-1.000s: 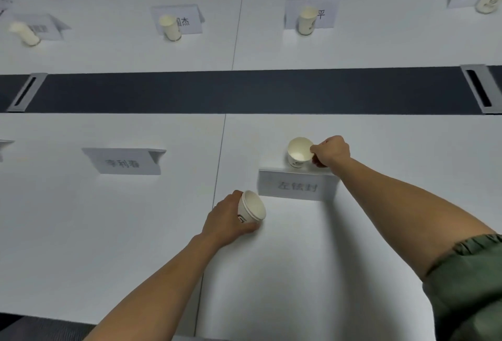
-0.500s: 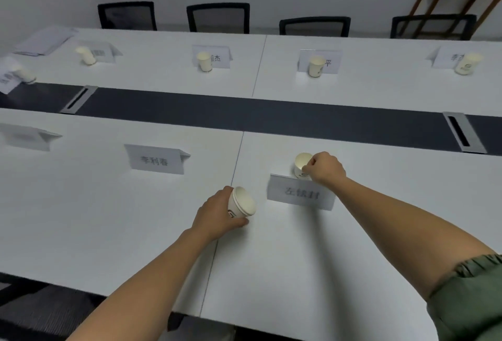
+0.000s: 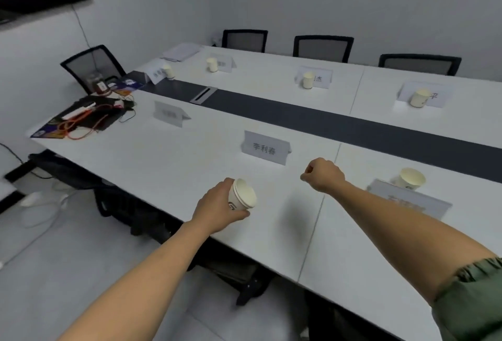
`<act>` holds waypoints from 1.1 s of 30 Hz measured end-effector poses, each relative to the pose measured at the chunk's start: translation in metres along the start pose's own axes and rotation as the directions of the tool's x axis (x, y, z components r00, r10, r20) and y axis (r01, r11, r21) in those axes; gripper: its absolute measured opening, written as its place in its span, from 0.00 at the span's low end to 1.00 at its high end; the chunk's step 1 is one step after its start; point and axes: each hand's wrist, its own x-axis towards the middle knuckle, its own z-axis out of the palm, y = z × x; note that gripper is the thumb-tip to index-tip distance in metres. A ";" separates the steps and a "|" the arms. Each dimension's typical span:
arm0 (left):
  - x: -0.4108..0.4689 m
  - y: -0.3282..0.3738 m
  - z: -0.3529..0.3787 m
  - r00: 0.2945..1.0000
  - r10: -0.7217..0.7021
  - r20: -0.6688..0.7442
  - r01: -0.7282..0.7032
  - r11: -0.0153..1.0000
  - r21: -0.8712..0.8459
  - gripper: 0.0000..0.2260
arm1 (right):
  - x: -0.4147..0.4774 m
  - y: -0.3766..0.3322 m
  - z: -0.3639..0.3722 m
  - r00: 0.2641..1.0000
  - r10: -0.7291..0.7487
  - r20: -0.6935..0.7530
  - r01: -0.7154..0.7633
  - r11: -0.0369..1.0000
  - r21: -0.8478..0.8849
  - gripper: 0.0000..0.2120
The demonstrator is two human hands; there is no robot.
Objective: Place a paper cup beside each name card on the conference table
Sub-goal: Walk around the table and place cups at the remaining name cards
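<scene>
I see my left hand (image 3: pixel 217 209) with its fingers wrapped round a tilted paper cup (image 3: pixel 242 197) above the tabletop (image 3: pixel 163 156) near its front edge, my right hand (image 3: pixel 323 175) curled into an empty fist, and a second cup (image 3: pixel 410 179) standing upright just behind the nearest name card (image 3: pixel 407 202).

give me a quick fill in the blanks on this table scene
The left hand grips a white paper cup; the right hand holds ___.
The grey name card ahead of the left hand has ___ cup beside it.
___ cups stand on the white conference table.
Missing: nothing; no; five.
</scene>
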 end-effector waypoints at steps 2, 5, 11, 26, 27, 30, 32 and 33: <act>-0.021 -0.038 -0.030 1.000 -0.003 -0.009 0.003 1.000 0.009 0.29 | -0.014 -0.043 0.030 1.000 -0.022 0.002 0.022 1.000 0.000 0.09; -0.046 -0.093 -0.073 1.000 -0.018 -0.023 0.018 1.000 0.014 0.28 | -0.035 -0.103 0.070 0.998 -0.055 0.011 0.055 0.998 0.010 0.08; -0.076 -0.177 -0.133 1.000 -0.026 -0.017 0.027 0.999 0.033 0.29 | -0.066 -0.198 0.121 0.996 -0.085 0.038 0.085 0.996 -0.011 0.08; 0.046 -0.220 -0.164 1.000 -0.017 0.025 0.016 0.999 0.031 0.31 | 0.040 -0.258 0.126 0.999 -0.033 0.012 0.033 0.999 0.013 0.07; 0.063 -0.219 -0.166 0.999 -0.015 0.037 0.014 0.999 0.030 0.30 | 0.054 -0.259 0.122 1.000 -0.023 0.008 0.023 0.999 0.025 0.07; 0.100 -0.216 -0.169 0.999 -0.004 0.043 0.004 1.000 0.007 0.30 | 0.081 -0.262 0.112 1.000 -0.012 0.001 0.012 0.999 0.051 0.08; 0.123 -0.213 -0.167 0.998 0.005 0.057 -0.005 1.000 0.007 0.30 | 0.096 -0.260 0.104 1.000 0.010 0.000 -0.010 0.998 0.066 0.09; 0.136 -0.212 -0.166 0.997 0.009 0.073 -0.009 1.000 0.006 0.31 | 0.105 -0.258 0.101 1.000 0.029 0.002 -0.029 0.997 0.072 0.10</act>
